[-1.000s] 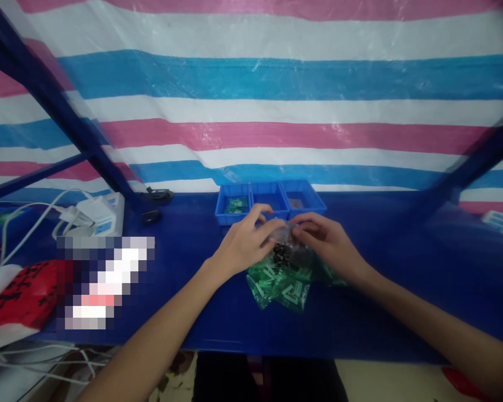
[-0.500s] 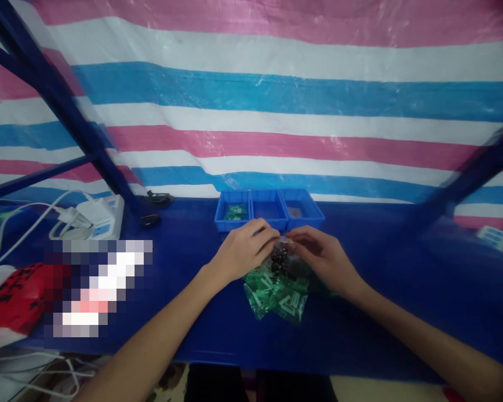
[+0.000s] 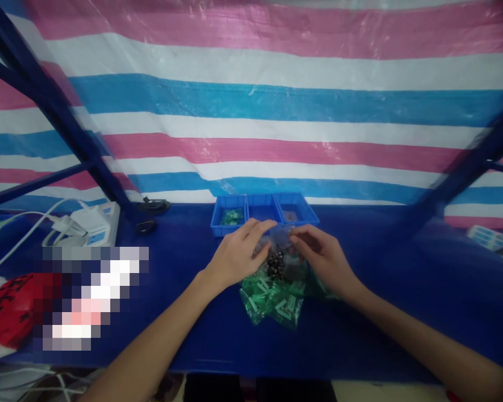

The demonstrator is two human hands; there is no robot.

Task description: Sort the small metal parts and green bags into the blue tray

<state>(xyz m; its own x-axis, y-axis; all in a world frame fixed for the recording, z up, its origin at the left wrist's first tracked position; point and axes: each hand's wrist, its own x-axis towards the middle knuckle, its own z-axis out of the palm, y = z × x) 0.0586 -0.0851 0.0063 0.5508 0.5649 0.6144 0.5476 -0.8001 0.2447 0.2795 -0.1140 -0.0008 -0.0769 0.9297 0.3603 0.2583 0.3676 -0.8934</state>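
Observation:
A clear plastic bag [image 3: 283, 235] with small dark pieces [image 3: 275, 263] in its lower part lies in front of me. My right hand [image 3: 324, 254] pinches the bag's upper right edge between thumb and fingers. On the other side is my left hand [image 3: 238, 254], its thumb and fingers apart around the bag's left upper edge; whether the fingertips touch it I cannot tell. Beneath the bag, several green packets [image 3: 272, 296] with pale strips are heaped on the blue table [image 3: 184, 329].
Behind my hands stand three joined blue bins [image 3: 227, 229]; green packets [image 3: 232, 215] lie in the left one, something small in the right one. A white power strip [image 3: 109, 226] with cables, a dark mouse-like object [image 3: 146, 225] and a red-and-white bag [image 3: 12, 312] are at left.
The left hand's thumb and fingers have spread and come away from the bag's top edge. More of the bag's upper part now shows. The right hand keeps its pinch.

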